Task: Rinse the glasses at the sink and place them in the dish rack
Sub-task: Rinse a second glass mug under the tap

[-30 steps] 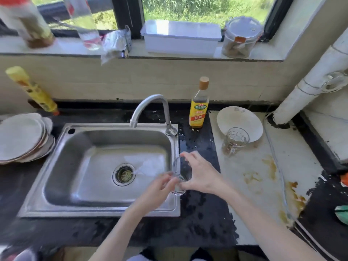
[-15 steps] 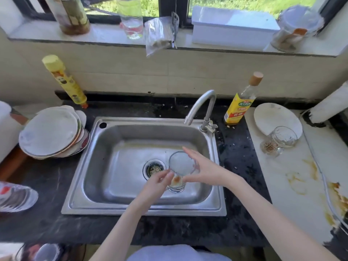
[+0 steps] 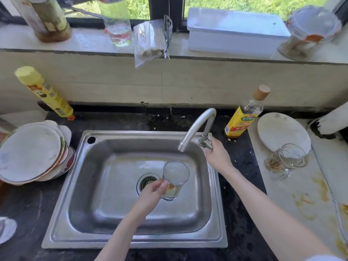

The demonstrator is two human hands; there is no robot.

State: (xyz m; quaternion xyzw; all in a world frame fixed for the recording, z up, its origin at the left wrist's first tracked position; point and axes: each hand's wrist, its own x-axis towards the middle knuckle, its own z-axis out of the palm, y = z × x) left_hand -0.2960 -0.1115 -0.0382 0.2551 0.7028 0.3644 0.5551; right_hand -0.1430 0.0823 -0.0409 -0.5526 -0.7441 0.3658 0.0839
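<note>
Head view, kitchen sink: nearest the camera, two bare forearms reach in from 6 o'clock over the black worktop (image 3: 243, 240). The left hand (image 3: 150, 193) has its grip closed around the lower part of a clear drinking glass (image 3: 175, 178), held upright over the basin of the stainless steel sink (image 3: 75, 185), just right of the drain (image 3: 147, 182); an orange-brown residue sits at the bottom of the glass. At 1 o'clock from the glass, the right hand (image 3: 218, 157) rests at the tap handle (image 3: 207, 143) at the base of the curved faucet (image 3: 197, 125), fingers curled about it, though how firmly cannot be told. The faucet's spout ends above the glass.

At 3 o'clock, on the pale stained part of the worktop, a second dirty glass (image 3: 286, 160) stands touching the edge of a white plate (image 3: 280, 132). At 9 o'clock, a stack of plates (image 3: 32, 153) sits tilted beside the sink.

Farther back, a yellow-labelled oil bottle (image 3: 243, 117) stands at 1 o'clock behind the tap, and a yellow detergent bottle (image 3: 43, 91) leans at 10 o'clock against the wall. On the window sill (image 3: 84, 42) at 12 o'clock are a white lidded box (image 3: 233, 31), a plastic bag (image 3: 150, 40), a clear bottle (image 3: 117, 25), and jars at either end.
</note>
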